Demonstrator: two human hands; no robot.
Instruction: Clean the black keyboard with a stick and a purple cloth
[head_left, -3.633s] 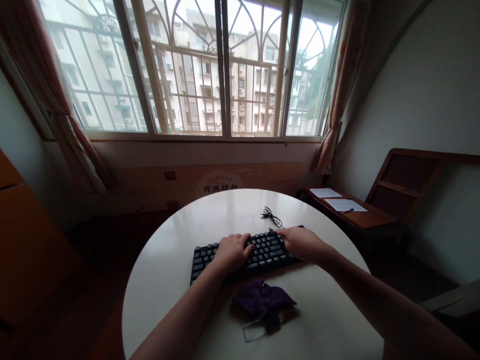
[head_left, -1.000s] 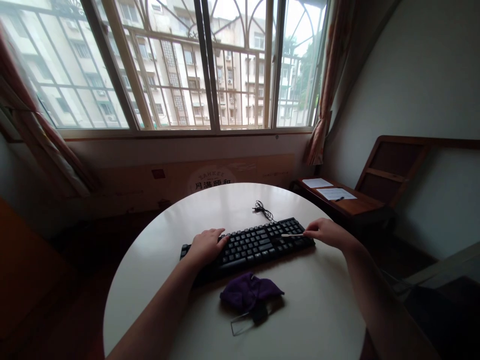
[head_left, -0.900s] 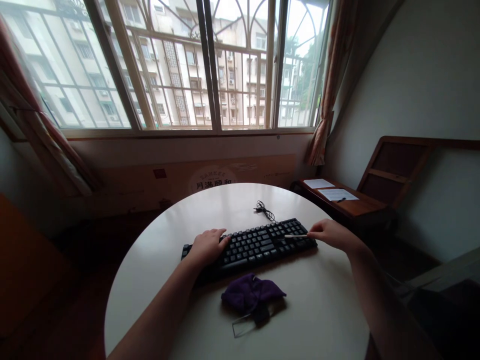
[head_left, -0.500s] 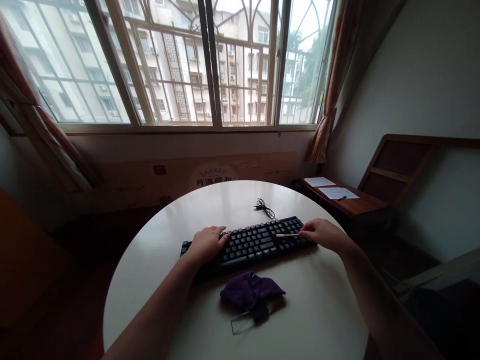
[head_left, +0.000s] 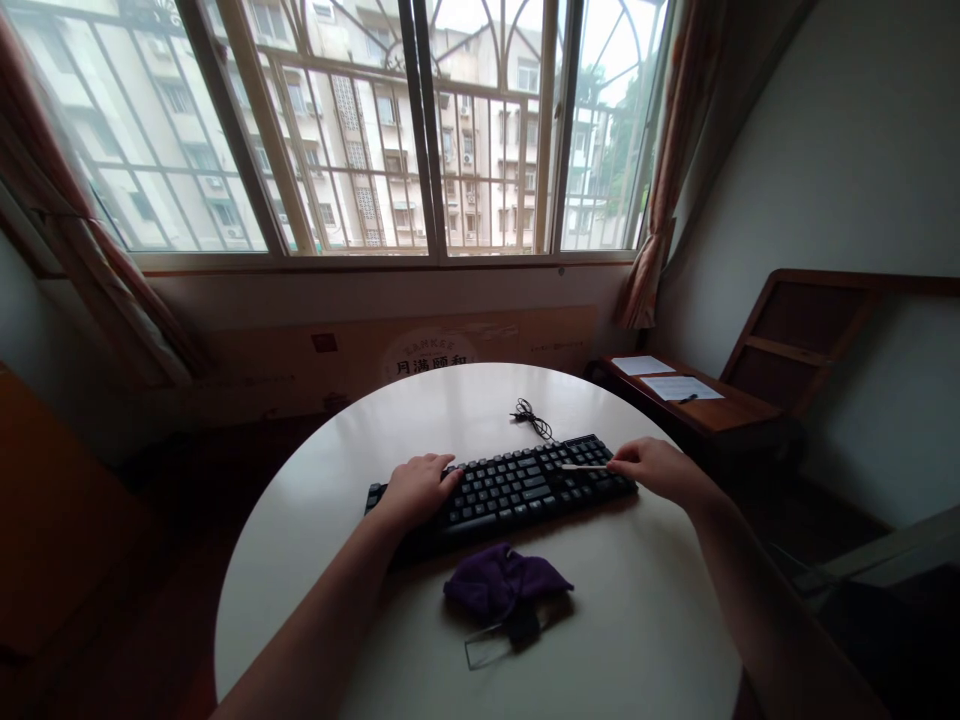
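Observation:
A black keyboard (head_left: pixel 517 487) lies across the middle of a round white table (head_left: pixel 420 420). My left hand (head_left: pixel 417 489) rests flat on the keyboard's left end, fingers spread over the keys. My right hand (head_left: pixel 652 468) is at the keyboard's right end, pinching a thin white stick (head_left: pixel 583 467) that points left over the keys. The keyboard's black cable (head_left: pixel 532 418) lies coiled just behind it.
A crumpled purple cloth (head_left: pixel 500 582) lies in front of the keyboard, with a small clear rectangular piece (head_left: pixel 484 652) beside it. A low wooden side table (head_left: pixel 701 410) with papers (head_left: pixel 681 387) stands to the right. A barred window (head_left: pixel 420 130) fills the far wall.
My right hand, which lay on the keys 3.6 s ago, now holds the white stick at the right end. Over the last second the stick slid slightly left, then back right. The left hand stayed put.

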